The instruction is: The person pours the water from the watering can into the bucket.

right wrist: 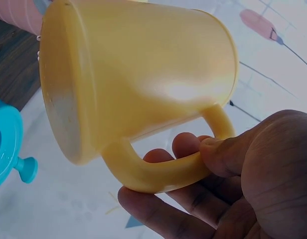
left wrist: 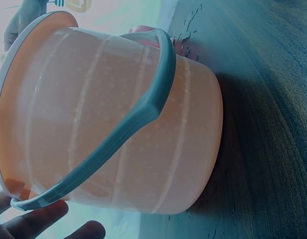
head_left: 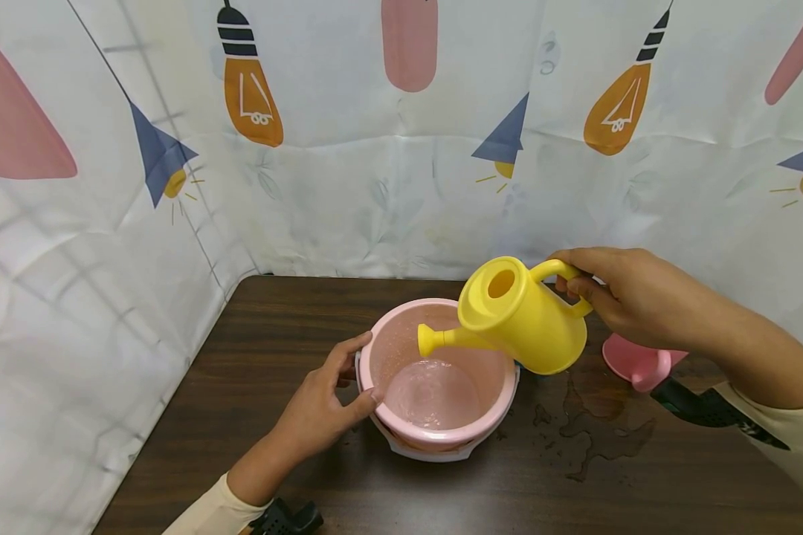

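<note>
My right hand point(head_left: 616, 286) grips the handle of a yellow watering can point(head_left: 542, 327), fingers and thumb wrapped round it in the right wrist view. The can is tilted left, its spout over the opening of a pink bucket point(head_left: 435, 438). Rippled water point(head_left: 435, 394) lies at the bottom of the bucket, which stands upright on the table. At the bucket's left side my left hand point(head_left: 324, 405) holds the rim, thumb at the front and fingers farther back. A grey bail handle point(left wrist: 128, 122) hangs along the bucket's outer wall in the left wrist view.
Right of the bucket, a pink handled vessel point(head_left: 642, 364) sits partly behind my right forearm. Spilled water point(head_left: 595, 438) wets the dark wooden table point(head_left: 254, 357). A blue spouted vessel point(right wrist: 6, 142) shows in the right wrist view. Patterned white cloth point(head_left: 348, 186) hangs behind and at left.
</note>
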{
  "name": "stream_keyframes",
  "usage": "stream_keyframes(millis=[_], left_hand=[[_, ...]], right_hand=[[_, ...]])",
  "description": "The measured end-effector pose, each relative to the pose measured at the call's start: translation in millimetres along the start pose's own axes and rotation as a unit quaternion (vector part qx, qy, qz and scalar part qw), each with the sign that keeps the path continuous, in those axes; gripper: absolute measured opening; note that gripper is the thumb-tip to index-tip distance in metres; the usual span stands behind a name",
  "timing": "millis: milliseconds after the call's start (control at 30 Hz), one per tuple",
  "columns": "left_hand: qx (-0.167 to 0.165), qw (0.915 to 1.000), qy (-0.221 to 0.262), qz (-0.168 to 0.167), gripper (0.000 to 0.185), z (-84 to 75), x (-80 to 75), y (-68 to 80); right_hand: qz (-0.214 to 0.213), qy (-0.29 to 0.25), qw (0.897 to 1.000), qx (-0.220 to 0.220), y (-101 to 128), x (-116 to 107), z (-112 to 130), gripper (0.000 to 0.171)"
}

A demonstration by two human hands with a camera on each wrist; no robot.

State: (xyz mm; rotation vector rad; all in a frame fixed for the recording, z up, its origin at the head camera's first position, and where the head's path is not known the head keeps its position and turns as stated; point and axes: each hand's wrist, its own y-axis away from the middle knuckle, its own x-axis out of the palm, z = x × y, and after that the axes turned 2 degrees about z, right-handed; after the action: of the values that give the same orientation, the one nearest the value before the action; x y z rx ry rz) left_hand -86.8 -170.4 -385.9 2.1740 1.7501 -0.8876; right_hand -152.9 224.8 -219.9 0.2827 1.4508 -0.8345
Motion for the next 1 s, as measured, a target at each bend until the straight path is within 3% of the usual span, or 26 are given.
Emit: stream_keyframes(millis=[1000], left_hand=[[-0.002,1.0,0.003,0.0,0.072,-0.7,-0.2,0.0]], right_hand=[[0.004,0.002,1.0,-0.003,-2.0,-0.3,-0.2,0.029]])
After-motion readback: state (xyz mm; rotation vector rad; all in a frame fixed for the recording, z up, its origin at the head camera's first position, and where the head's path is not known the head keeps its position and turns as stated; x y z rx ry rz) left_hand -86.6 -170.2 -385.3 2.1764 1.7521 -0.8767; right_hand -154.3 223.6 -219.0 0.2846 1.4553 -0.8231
